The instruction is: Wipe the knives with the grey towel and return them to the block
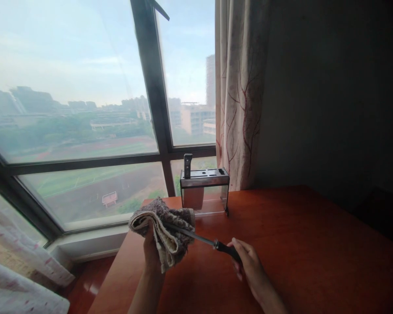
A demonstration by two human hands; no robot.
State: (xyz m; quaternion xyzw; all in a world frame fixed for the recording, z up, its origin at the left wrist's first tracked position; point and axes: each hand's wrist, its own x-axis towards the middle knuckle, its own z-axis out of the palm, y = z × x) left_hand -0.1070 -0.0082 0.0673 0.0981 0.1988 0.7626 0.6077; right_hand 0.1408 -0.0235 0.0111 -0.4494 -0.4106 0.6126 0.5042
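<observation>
Bunched in my left hand (pixel 150 249) is a folded grey-brown cloth (pixel 177 213), its pale underside showing at the folds. My right hand (pixel 248 261) is closed around the black handle of a sharpening steel (pixel 205 239). The metal rod points left, and its far end disappears into the cloth, so the tip is hidden. Both hands are above the front part of the table. Just beyond them stands a clear-sided knife block (pixel 205 179) with a dark slotted top. One knife (pixel 187 166) sits upright in it, its black riveted handle sticking out at the left end.
The reddish-brown wooden table (pixel 298 235) extends to the right, its left edge running beside the window sill (pixel 91 240). Large framed windows (pixel 78 87) fill the left and back. A patterned curtain (pixel 239 96) hangs behind the knife block, and another curtain (pixel 16 283) is at lower left.
</observation>
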